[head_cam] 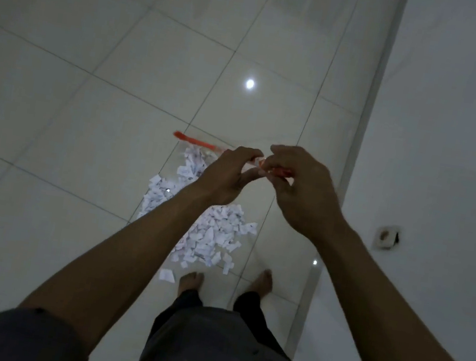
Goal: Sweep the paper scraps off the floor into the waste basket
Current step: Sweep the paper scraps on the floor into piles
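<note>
On the tiled floor (99,128), just ahead of the bare feet (190,281), lies the heap of paper scraps (216,232): light, loose, likely to scatter, so best gathered from the edges. An orange strip (196,142), identity unclear, is held above it. Arms outstretched; left hand (228,172) and right hand (297,189) both pinch it.
</note>
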